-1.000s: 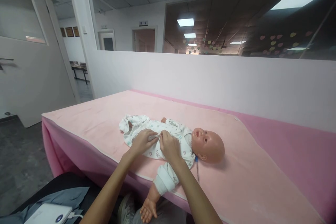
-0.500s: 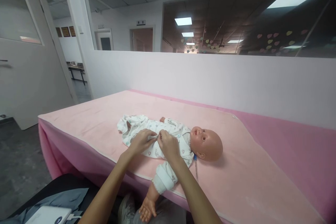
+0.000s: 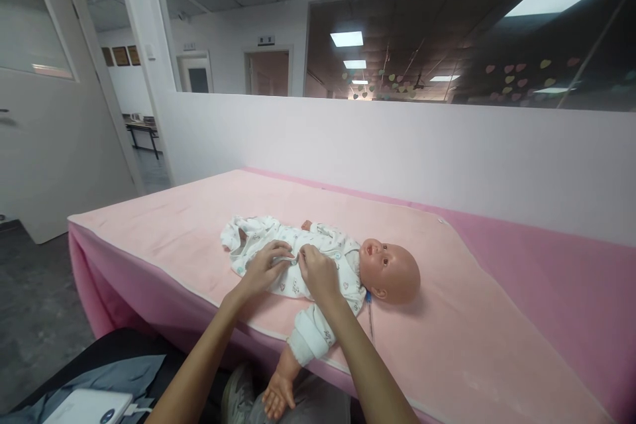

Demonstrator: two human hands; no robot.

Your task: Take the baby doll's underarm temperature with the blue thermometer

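A baby doll lies on its back on the pink-covered table, its head to the right. It wears a white patterned romper with small buttons or snaps down the front. Over the belly, my right hand pinches the romper's front edge between thumb and fingers. Just left of it, my left hand rests on the cloth, fingers bent and slightly apart, the thumb near the opening edge. One doll arm with a rolled white cuff hangs over the table's near edge.
A pink cover spreads over the table. Beside the doll's neck lies a thin cord with a blue end. A white device with a cable rests at the lower left. Behind the table rises a white wall with a window; a door stands left.
My left hand has shifted slightly left, and its fingers have loosened from the cloth edge. My right hand stays pinched at the same spot. The doll has not moved.
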